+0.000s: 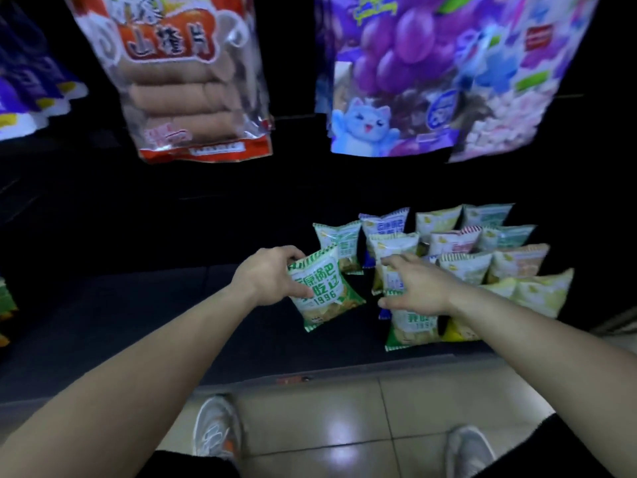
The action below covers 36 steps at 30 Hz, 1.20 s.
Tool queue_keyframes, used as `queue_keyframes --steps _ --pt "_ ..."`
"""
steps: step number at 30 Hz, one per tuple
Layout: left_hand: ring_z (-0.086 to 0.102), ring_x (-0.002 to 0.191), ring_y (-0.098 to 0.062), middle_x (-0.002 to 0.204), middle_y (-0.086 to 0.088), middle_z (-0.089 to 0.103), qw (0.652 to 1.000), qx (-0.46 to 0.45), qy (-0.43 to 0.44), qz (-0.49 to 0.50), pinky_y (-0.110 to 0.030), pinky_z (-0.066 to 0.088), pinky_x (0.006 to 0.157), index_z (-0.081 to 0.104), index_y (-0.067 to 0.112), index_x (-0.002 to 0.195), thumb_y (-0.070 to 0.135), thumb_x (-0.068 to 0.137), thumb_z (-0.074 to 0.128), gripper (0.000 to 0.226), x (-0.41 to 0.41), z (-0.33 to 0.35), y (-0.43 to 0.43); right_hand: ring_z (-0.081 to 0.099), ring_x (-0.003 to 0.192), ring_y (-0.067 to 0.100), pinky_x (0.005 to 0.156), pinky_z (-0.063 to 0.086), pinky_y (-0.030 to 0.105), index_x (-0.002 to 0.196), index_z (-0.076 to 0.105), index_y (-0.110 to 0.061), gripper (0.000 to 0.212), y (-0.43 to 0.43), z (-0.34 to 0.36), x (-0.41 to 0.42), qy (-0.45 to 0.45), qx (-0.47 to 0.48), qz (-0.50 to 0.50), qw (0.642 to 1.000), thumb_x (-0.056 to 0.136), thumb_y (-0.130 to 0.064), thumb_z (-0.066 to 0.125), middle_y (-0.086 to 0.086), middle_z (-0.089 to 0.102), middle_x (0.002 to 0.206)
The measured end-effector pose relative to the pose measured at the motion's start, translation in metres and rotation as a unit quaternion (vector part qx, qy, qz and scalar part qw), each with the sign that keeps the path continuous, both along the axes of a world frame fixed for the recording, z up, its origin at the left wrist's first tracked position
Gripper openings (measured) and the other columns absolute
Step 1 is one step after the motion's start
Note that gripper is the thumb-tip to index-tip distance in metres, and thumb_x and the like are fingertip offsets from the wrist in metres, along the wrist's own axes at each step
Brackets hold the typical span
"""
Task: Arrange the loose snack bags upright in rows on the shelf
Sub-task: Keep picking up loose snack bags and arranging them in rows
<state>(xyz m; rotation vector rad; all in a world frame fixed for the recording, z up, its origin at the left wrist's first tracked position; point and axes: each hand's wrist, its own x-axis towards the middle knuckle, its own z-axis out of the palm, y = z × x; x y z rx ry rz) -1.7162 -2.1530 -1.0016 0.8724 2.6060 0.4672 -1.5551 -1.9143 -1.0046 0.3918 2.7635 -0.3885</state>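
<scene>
1. The left hand point(272, 274) has its fingers and thumb clamped round a green snack bag point(324, 291). The bag is tilted over the dark shelf point(138, 322), just left of the rest. Can't tell if it's touching the shelf.
2. The right hand point(417, 284) is wrapped over the top of the front bag point(410, 322), fingers above and thumb below.
3. The rows of snack bags point(482, 243) stand mostly upright at the right end of the shelf, packed close together.
4. Up top hang a red hawthorn slice bag point(193, 81) and a purple grape bag point(396, 81).
5. Down below are the tiled floor point(344, 426) and a sneaker point(215, 426).
</scene>
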Motion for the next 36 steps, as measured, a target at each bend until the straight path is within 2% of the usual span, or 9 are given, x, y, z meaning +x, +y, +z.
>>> queue_keyframes --steps 4,8,14,18,22,28,31,36 --pt "0.061 0.103 -0.018 0.125 0.004 0.062 0.996 -0.078 0.053 -0.006 -0.036 0.055 0.078 0.046 0.035 0.141 0.056 0.069 0.082 0.084 -0.005 -0.037 0.049 0.037 0.141 0.030 0.107 0.041 0.041 0.157 0.019 -0.025 0.089 0.054 -0.013 0.019 -0.068 -0.019 -0.058 0.996 0.088 -0.061 0.063 0.008 0.016 0.164" --pt "0.058 0.114 -0.022 0.136 0.001 0.056 0.991 -0.109 0.073 0.003 -0.040 0.056 0.081 0.042 0.035 0.145 0.051 0.074 0.081 0.083 -0.021 -0.074 0.094 0.044 0.134 0.028 0.100 0.043 0.037 0.156 0.021 -0.026 0.088 0.085 -0.032 0.024 -0.099 -0.018 -0.071 0.992 0.087 -0.064 0.061 0.007 0.019 0.162" --pt "0.053 0.125 -0.025 0.147 -0.004 0.047 0.995 -0.096 0.000 0.040 -0.038 0.053 0.088 0.038 0.033 0.149 0.045 0.075 0.082 0.087 -0.056 -0.118 0.138 0.034 0.142 0.030 0.106 0.040 0.042 0.158 0.015 -0.023 0.090 0.096 -0.045 0.027 -0.124 -0.005 -0.082 0.989 0.089 -0.059 0.061 0.005 0.023 0.161" --pt "0.050 0.129 -0.027 0.148 -0.007 0.047 0.996 -0.085 -0.013 0.030 -0.042 0.051 0.094 0.038 0.031 0.149 0.041 0.077 0.082 0.086 -0.069 -0.134 0.154 0.042 0.134 0.029 0.101 0.045 0.044 0.153 0.022 -0.024 0.085 0.092 -0.053 0.021 -0.134 0.001 -0.072 0.988 0.088 -0.059 0.062 0.005 0.035 0.151" --pt "0.046 0.132 -0.029 0.148 -0.009 0.046 0.995 -0.095 -0.006 0.009 -0.044 0.050 0.095 0.036 0.031 0.150 0.043 0.079 0.079 0.084 -0.075 -0.139 0.161 0.042 0.135 0.028 0.102 0.044 0.044 0.153 0.023 -0.023 0.084 0.088 -0.057 0.014 -0.143 0.004 -0.057 0.988 0.088 -0.060 0.061 0.005 0.034 0.152" --pt "0.041 0.132 -0.028 0.144 -0.005 0.049 0.986 -0.129 0.103 -0.016 -0.044 0.038 0.103 0.040 0.031 0.146 0.051 0.083 0.072 0.073 -0.064 -0.137 0.163 0.042 0.134 0.027 0.102 0.044 0.043 0.153 0.023 -0.023 0.084 0.087 -0.058 0.012 -0.142 0.006 -0.058 0.988 0.088 -0.060 0.060 0.004 0.034 0.153" --pt "0.037 0.135 -0.028 0.147 -0.005 0.044 0.977 -0.128 0.167 -0.031 -0.044 0.033 0.108 0.035 0.026 0.149 0.053 0.085 0.067 0.077 -0.053 -0.137 0.160 0.039 0.137 0.027 0.104 0.043 0.043 0.155 0.020 -0.024 0.086 0.088 -0.054 0.016 -0.143 0.009 -0.062 0.988 0.088 -0.060 0.060 0.004 0.031 0.155" --pt "0.030 0.140 -0.028 0.153 -0.006 0.035 0.980 -0.087 0.175 -0.025 -0.043 0.030 0.113 0.022 0.020 0.154 0.049 0.089 0.063 0.082 -0.025 -0.124 0.154 0.037 0.140 0.028 0.104 0.042 0.042 0.156 0.019 -0.025 0.085 0.095 -0.041 0.029 -0.127 0.020 -0.077 0.989 0.089 -0.059 0.058 0.004 0.029 0.157"
